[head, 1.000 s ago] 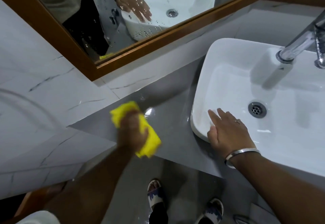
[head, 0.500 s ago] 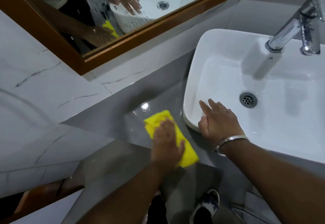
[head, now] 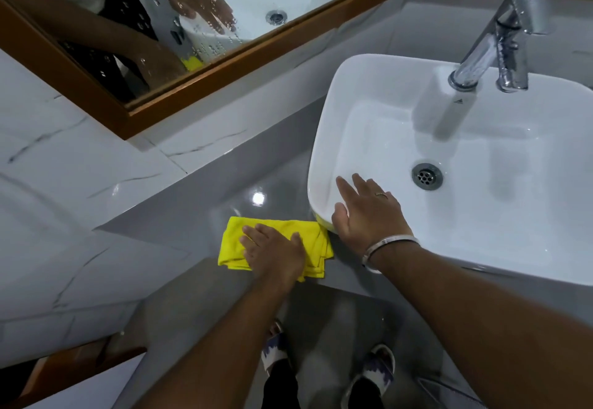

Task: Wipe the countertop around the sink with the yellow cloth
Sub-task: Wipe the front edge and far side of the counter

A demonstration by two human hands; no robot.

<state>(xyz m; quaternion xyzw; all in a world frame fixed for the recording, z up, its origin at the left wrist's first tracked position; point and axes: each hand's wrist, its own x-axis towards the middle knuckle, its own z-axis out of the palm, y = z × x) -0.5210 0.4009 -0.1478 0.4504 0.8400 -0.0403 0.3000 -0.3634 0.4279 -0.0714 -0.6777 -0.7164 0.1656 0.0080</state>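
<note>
Since half a second ago the yellow cloth [head: 276, 245] has slid right along the countertop [head: 205, 203], so its right edge now touches the sink [head: 481, 139] at the near-left corner, and it lies spread flatter. Its long axis runs left to right, along the counter's near edge. The left hand [head: 272, 249] presses flat on the cloth, fingers [head: 253, 235] extended and pointing far-left, not clenched. The right hand [head: 365, 213] rests open, holding nothing, on the sink's near-left rim, a bangle [head: 390, 246] at the wrist.
</note>
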